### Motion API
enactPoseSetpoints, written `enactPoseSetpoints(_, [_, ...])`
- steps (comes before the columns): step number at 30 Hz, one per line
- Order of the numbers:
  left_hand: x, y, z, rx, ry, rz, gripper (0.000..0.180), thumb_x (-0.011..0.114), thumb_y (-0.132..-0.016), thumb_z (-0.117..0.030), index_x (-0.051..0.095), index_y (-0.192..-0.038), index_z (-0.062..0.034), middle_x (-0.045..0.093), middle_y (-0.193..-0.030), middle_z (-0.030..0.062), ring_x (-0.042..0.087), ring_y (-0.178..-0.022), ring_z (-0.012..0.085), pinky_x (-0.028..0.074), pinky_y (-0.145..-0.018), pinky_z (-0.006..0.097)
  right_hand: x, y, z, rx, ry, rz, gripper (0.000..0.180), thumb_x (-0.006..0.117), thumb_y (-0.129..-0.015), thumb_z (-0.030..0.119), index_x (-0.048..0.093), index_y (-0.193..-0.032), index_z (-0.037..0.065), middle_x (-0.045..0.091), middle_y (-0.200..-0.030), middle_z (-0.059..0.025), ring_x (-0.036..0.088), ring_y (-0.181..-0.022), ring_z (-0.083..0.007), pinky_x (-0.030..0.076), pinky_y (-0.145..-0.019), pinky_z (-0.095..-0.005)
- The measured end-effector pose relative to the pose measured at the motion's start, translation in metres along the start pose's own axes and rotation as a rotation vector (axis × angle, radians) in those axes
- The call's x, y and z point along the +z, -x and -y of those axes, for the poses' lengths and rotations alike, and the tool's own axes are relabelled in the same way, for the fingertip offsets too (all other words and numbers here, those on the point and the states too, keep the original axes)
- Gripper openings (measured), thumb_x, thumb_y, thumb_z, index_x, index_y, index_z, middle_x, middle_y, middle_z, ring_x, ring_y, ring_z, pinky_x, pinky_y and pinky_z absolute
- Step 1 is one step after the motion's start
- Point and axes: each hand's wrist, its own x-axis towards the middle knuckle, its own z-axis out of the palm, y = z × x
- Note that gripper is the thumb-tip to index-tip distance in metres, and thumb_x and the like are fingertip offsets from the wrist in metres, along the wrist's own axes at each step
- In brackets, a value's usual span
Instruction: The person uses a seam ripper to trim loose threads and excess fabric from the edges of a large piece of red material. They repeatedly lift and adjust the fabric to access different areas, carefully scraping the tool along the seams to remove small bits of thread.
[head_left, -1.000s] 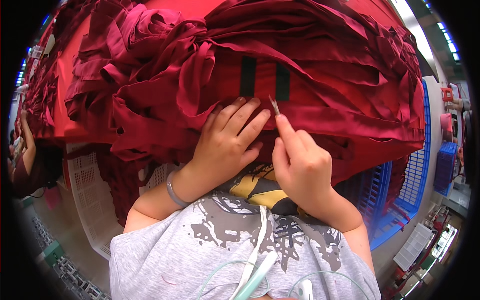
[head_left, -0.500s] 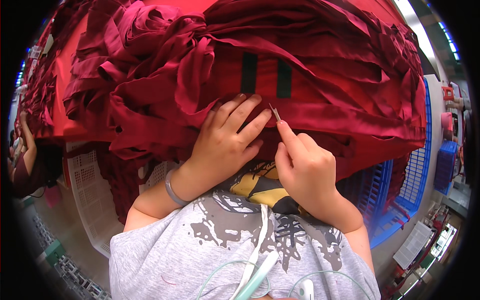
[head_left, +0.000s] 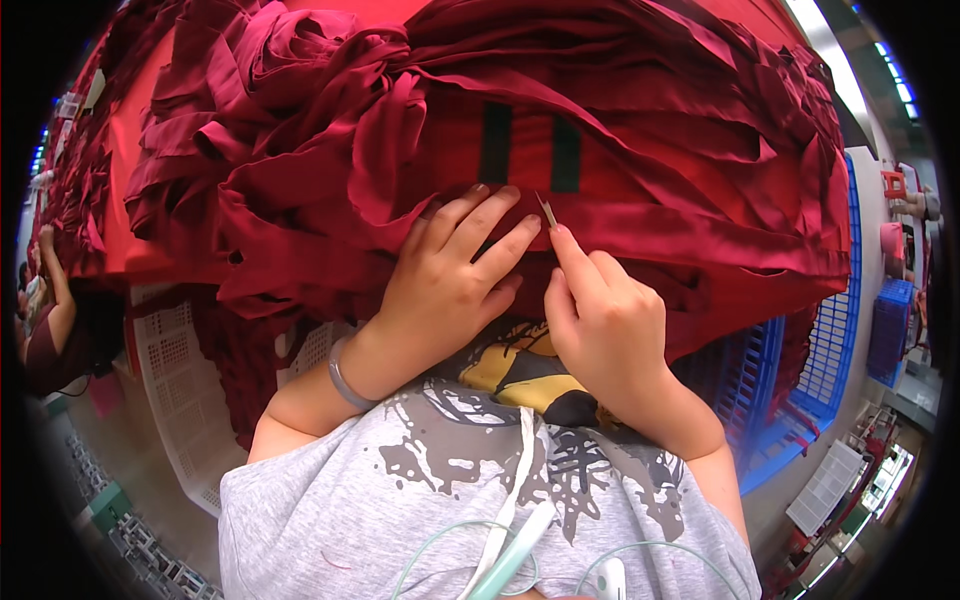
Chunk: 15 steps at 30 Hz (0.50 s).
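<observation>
One slip could prick the left hand [head_left: 447, 275], splayed across crimson fabric [head_left: 680, 232] at twelve o'clock! The right hand [head_left: 612, 312], fingers pinching a pointed tool [head_left: 548, 213] aimed toward eleven, sits just beside it.

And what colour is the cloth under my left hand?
The cloth is deep red, clearest in the head view.

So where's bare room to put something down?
At left, the red cloth shows bare between the far-left ribbons and the big maroon heap. A smaller patch lies around the two dark strips, just beyond the left hand. That heap crowds most of the rest; the right hand holds a pointed tool nearby.
</observation>
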Motion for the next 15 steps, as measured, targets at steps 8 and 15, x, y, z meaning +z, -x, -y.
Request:
enactPoseSetpoints(8, [-0.001,0.002,0.0,-0.001,0.016,0.006,0.055,0.073,-0.073,-0.016,0.061,-0.126,-0.0148,0.051,-0.137,0.0084,0.046,-0.127,0.0298,0.039,-0.102,0.044,0.0,-0.027,-0.02,0.021,-0.206,-0.198,0.04,0.06,-0.084,0.002,0.054,-0.123,-0.001,0.061,-0.086,-0.0133,0.062,-0.078,-0.0306,0.05,-0.068,-0.0396])
enactPoseSetpoints(15, [-0.002,0.002,0.003,0.02,0.031,0.016,0.052,0.072,-0.075,-0.016,0.06,-0.126,-0.0129,0.049,-0.14,0.0087,0.044,-0.128,0.0293,0.038,-0.103,0.044,0.013,-0.058,-0.024,-0.056,-0.161,0.025,0.009,0.061,-0.078,0.007,0.062,-0.087,0.006,0.063,-0.08,-0.0106,0.063,-0.072,-0.0319,0.049,-0.062,-0.0408])
